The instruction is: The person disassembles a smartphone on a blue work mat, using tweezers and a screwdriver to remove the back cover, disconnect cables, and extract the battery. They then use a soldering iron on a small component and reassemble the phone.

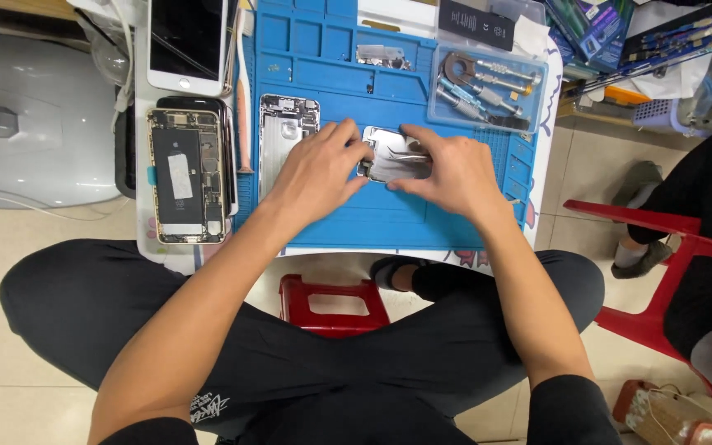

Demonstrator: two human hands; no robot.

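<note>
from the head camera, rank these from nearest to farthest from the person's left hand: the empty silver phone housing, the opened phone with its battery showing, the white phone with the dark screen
From the left hand:
1. Empty silver phone housing, right beside the hand on the blue mat.
2. Opened phone with its battery showing, further left, off the mat.
3. White phone with the dark screen, up at the top left, farthest.

Metal plate [395, 156] on work mat [389, 218], opened phone [186, 175] left, tool tray [488, 86] behind right.

Left of the grip: opened phone [187, 175]; bare phone housing [287, 132]
Right, above: clear tool tray [489, 87]
Below: red stool [333, 305]
</note>
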